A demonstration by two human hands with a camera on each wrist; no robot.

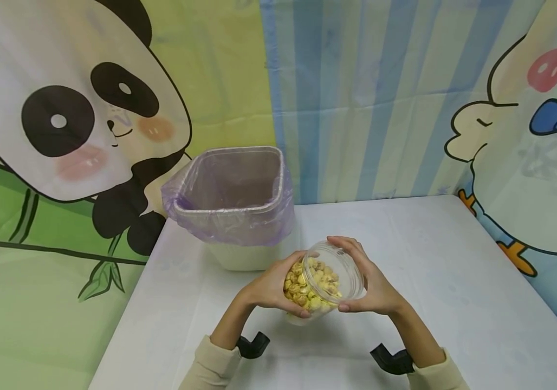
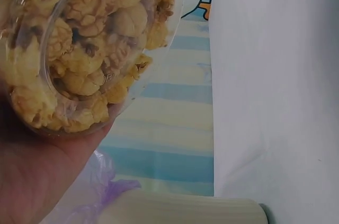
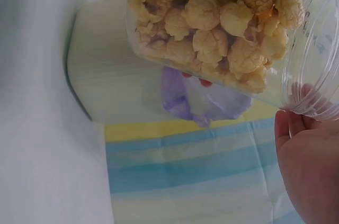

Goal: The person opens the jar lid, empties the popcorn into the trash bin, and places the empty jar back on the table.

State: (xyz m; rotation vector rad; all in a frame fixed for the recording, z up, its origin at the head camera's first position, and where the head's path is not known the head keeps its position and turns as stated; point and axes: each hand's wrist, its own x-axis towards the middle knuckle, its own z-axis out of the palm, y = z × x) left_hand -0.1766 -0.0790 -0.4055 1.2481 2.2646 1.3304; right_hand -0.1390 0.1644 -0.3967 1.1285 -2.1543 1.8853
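Note:
A clear plastic jar [image 1: 303,290] of yellow popcorn is held in both hands above the white table, tilted with its top end toward the right. My left hand [image 1: 271,287] grips the lower body of the jar, thumb along the near side. Around the clear, ridged top end [image 1: 347,271] curls my right hand [image 1: 376,284], thumb at the near edge and fingers over the far edge. The left wrist view has the round jar base [image 2: 90,38] close up. In the right wrist view, popcorn [image 3: 206,28] fills the body, while the ridged end holds none.
Behind the jar to the left stands a pale trash bin [image 1: 244,257], lined with a purple translucent bag [image 1: 239,230]. A white cloth covers the table [image 1: 429,281]. Cartoon-printed curtains [image 1: 347,97] hang along the back and sides.

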